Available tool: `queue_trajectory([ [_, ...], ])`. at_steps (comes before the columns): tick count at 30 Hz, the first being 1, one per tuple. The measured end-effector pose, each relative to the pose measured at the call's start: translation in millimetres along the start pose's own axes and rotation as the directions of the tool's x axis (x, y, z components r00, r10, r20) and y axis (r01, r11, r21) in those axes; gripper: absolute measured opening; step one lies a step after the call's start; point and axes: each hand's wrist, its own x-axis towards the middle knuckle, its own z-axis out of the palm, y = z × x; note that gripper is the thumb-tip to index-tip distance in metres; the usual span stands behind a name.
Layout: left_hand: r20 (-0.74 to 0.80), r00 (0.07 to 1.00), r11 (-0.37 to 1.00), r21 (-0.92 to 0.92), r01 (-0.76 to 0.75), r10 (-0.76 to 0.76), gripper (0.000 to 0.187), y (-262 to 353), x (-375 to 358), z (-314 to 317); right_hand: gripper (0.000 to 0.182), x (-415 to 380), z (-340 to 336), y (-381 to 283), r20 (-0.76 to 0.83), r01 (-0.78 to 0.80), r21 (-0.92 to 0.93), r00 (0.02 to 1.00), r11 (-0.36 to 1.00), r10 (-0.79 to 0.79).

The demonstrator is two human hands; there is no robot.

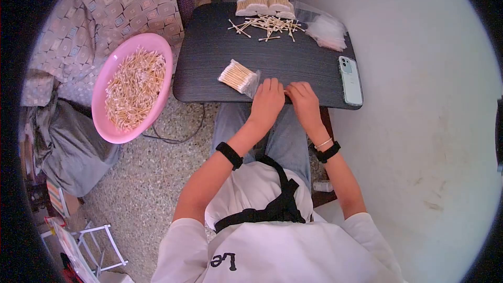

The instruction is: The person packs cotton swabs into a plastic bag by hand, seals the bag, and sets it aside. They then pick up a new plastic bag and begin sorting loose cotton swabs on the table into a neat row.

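Observation:
A clear plastic bag of cotton swabs (238, 76) lies tilted near the front of the black table, its swabs packed side by side. My left hand (269, 100) is closed over the loose end of this bag at the table's front edge. Just beside it, my right hand (305, 102) has its fingers bent and pressed together, the fingertips almost meeting the left hand. A small light sliver shows between the two hands; its kind is too small to tell. Loose cotton swabs (270, 25) lie scattered farther back on the table.
Filled swab packs (264, 4) stand at the back of the black table (204, 47). Empty clear bags (327, 32) lie at the back right, above a phone (350, 81). A pink basin (99, 110) full of swabs is at the left. A wall (414, 110) borders the right.

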Motion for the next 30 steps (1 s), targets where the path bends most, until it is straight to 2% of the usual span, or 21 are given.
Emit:
queue_trajectory([
  [5, 0.091, 0.993, 0.995, -0.063, -0.075, 0.081, 0.017, -4.8, -2.9, -8.3, 0.012, -6.2, -3.4, -0.1, -0.013, 0.047, -0.078, 0.999, 0.996, -0.048],
  [6, 0.113, 0.987, 0.991, -0.092, -0.100, 0.110, 0.016, -7.1, -5.4, -13.6, 0.013, -9.2, -8.9, -5.1, 0.038, -0.022, -0.040, 0.999, 0.999, 0.023],
  [8, 0.149, 0.981, 0.931, -0.360, -0.066, 0.128, 0.015, -15.2, -12.3, -27.0, 0.013, -18.9, -26.2, -20.9, 0.142, -0.176, 0.021, 0.975, 0.984, 0.171],
  [11, 0.200, 0.973, 0.748, -0.662, 0.044, 0.119, 0.017, -23.2, -23.9, -44.6, 0.013, -33.1, -33.7, -28.4, 0.130, -0.225, 0.278, 0.972, 0.934, 0.196],
  [13, 0.251, 0.964, 0.575, -0.803, 0.158, 0.086, 0.019, -23.5, -33.4, -58.3, 0.013, -31.5, -51.2, -36.6, 0.362, -0.428, 0.453, 0.890, 0.782, 0.278],
  [14, 0.284, 0.957, 0.470, -0.854, 0.222, 0.064, 0.020, -22.2, -38.3, -66.5, 0.014, -30.4, -58.3, -39.7, 0.477, -0.528, 0.510, 0.831, 0.679, 0.288],
  [15, 0.318, 0.947, 0.357, -0.891, 0.282, 0.047, 0.021, -21.6, -42.2, -70.4, 0.015, -30.8, -61.0, -41.3, 0.531, -0.569, 0.519, 0.799, 0.638, 0.281],
  [17, 0.391, 0.920, 0.278, -0.886, 0.371, 0.020, 0.024, -23.0, -48.9, -68.2, 0.018, -32.4, -63.7, -43.0, 0.634, -0.647, 0.522, 0.730, 0.555, 0.254],
  [20, 0.497, 0.868, 0.183, -0.853, 0.488, 0.001, 0.026, -22.7, -53.3, -72.4, 0.022, -38.3, -54.5, -40.5, 0.717, -0.698, 0.561, 0.679, 0.445, 0.159],
  [21, 0.529, 0.848, 0.156, -0.838, 0.523, -0.001, 0.026, -22.5, -53.7, -74.3, 0.022, -39.6, -51.6, -40.9, 0.707, -0.689, 0.581, 0.691, 0.433, 0.151],
  [24, 0.535, 0.845, 0.125, -0.837, 0.533, -0.021, 0.027, -21.8, -58.4, -75.1, 0.024, -43.4, -45.8, -45.7, 0.688, -0.681, 0.617, 0.710, 0.393, 0.151],
  [27, 0.499, 0.860, -0.005, -0.865, 0.501, -0.106, 0.026, -18.7, -62.9, -70.5, 0.023, -44.6, -45.0, -49.6, 0.689, -0.700, 0.615, 0.701, 0.363, 0.186],
  [30, 0.560, 0.806, -0.318, -0.812, 0.489, -0.193, 0.026, -15.2, -70.4, -62.1, 0.023, -41.3, -48.9, -55.2, 0.675, -0.703, 0.619, 0.704, 0.351, 0.220],
])
